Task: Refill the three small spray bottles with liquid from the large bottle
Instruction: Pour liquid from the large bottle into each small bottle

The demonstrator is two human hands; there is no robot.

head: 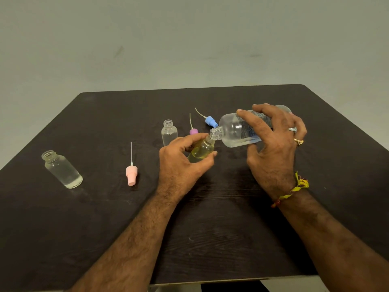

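Large bottle [237, 129], tipped nearly flat in the right hand's [273, 148] grasp, points its mouth left, touching the neck of a small tilted bottle [201, 150] grasped by the left hand [181, 163] at centre above the dark surface [210, 228]. Two more open bottles stand left.

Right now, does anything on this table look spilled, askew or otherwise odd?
Nothing clearly spilled. The small bottle in the left hand looks yellowish, unlike the clear far-left bottle and middle bottle. The large bottle is tipped, its mouth at that bottle's neck.
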